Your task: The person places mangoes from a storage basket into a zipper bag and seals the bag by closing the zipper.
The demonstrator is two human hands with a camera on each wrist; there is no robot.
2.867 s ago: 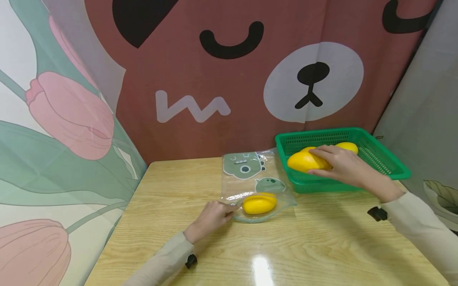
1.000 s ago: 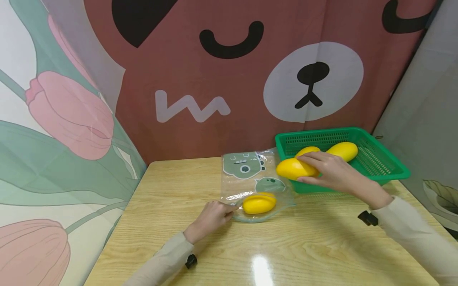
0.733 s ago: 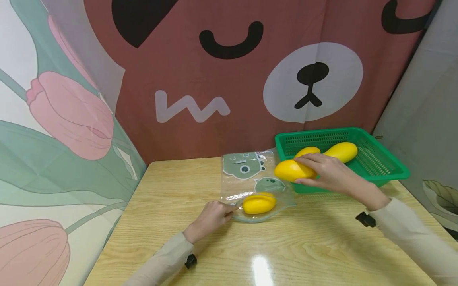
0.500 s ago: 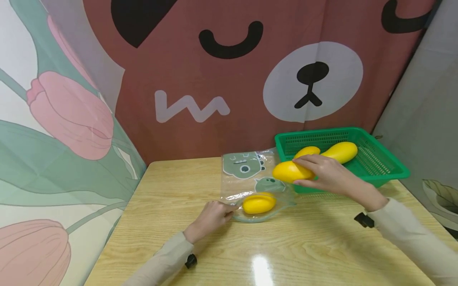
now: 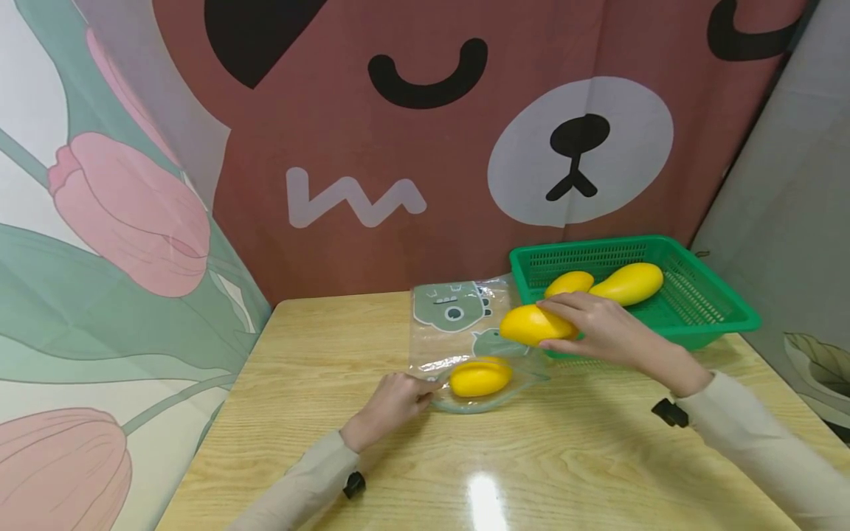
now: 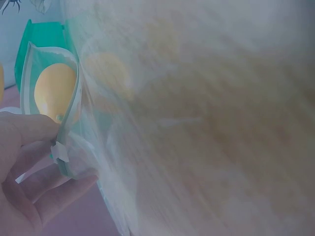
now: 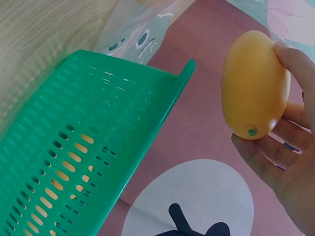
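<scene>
My left hand (image 5: 392,405) pinches the left edge of the mouth of a clear zip bag (image 5: 458,346) printed with green cartoon creatures. A yellow mango (image 5: 479,377) lies inside near the opening. In the left wrist view, fingers hold the bag's rim (image 6: 74,101) beside a small white slider (image 6: 60,151), and the mouth gapes. Above the bag's right part, my right hand (image 5: 600,328) grips a second mango (image 5: 524,324), thumb and fingers on either side. The right wrist view shows that mango's small green stem end (image 7: 253,132).
A green slotted basket (image 5: 720,324) stands at the back right, close to the bag, with two mangoes (image 5: 631,285) in it. The wooden table (image 5: 345,332) meets a brown bear-print cloth (image 5: 332,258) at the back.
My right hand has lifted the mango out of the basket and carried it left and toward me, over the bag. The left hand has stayed on the bag's edge.
</scene>
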